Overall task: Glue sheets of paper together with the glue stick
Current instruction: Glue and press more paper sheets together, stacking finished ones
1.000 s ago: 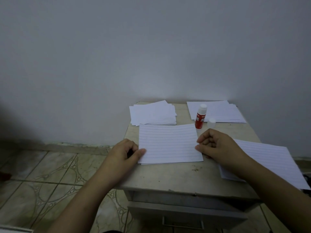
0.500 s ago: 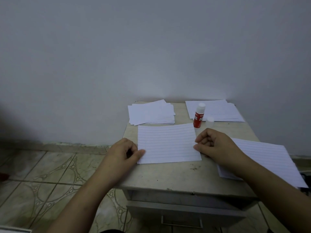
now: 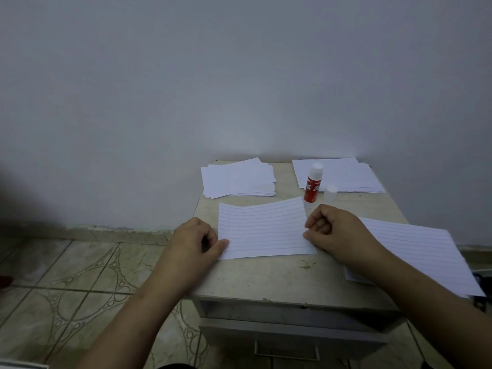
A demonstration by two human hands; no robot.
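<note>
Left hand point(image 3: 195, 242) and right hand point(image 3: 334, 235) pinching opposite side edges of lined sheet point(image 3: 263, 229), flat on tabletop point(image 3: 271, 278) between them. Beyond right hand, just past its knuckles: glue stick point(image 3: 312, 186) upright, uncapped; cap point(image 3: 331, 193) beside.

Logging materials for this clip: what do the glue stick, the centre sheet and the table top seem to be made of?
Glue stick: glossy plastic by its sheen, red printed body, white top.
Centre sheet: thin matte ruled paper; its far edge bows upward.
Table top: likely stone or worn laminate, beige, mottled and stained; the picture leaves it open.
</note>
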